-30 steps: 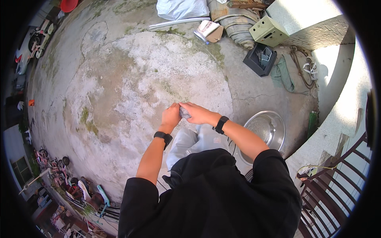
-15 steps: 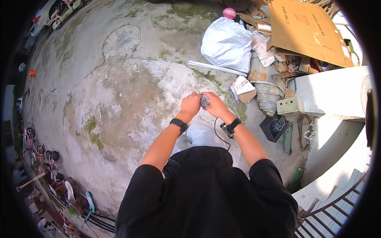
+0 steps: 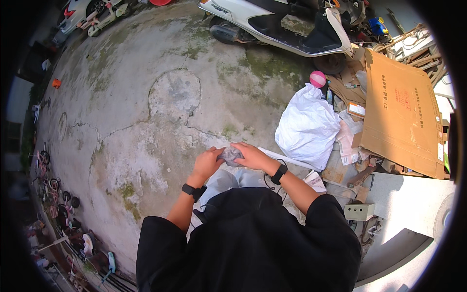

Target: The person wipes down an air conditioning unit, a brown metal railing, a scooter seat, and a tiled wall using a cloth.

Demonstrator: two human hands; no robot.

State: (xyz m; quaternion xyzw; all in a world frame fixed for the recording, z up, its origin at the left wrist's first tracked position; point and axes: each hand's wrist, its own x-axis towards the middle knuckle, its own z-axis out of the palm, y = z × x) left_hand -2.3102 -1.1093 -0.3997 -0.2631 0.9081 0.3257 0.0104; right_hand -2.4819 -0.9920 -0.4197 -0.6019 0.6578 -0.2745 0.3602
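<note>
While both hands press together at chest height, the left hand (image 3: pixel 208 163) and right hand (image 3: pixel 251 155) have their fingers clamped on a small grey crumpled wad (image 3: pixel 230 155) between them. Beyond the fingertips lies cracked concrete (image 3: pixel 146 117), farther right a white bag (image 3: pixel 306 127). A loosened pinch could likely drop the wad.

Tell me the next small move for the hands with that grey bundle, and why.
Probably pull the grey crumpled bundle apart a little. Both the left hand and the right hand pinch it at chest height, and it is balled up tight.
</note>
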